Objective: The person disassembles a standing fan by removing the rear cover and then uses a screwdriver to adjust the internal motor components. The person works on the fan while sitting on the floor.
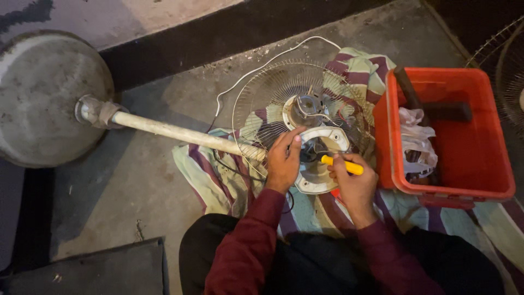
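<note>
Left hand: resting, fingers spread loose, on the white motor housing.
Right hand: gripping the yellow-handled screwdriver, tip aiming into the housing.
Fan: lying on a striped cloth on the floor.
Beyond: wire guard; red crate sitting at the right.

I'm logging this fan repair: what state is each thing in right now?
Pedestal fan: lying on its side on the floor.
Wire guard: rear half only, no front grille on it.
Motor housing: exposed, left hand resting on it.
Yellow-handled screwdriver: held in right hand, tip at the motor.
Red crate: open, holding tools and a plastic bag.
Striped cloth: spread under the fan.
</note>
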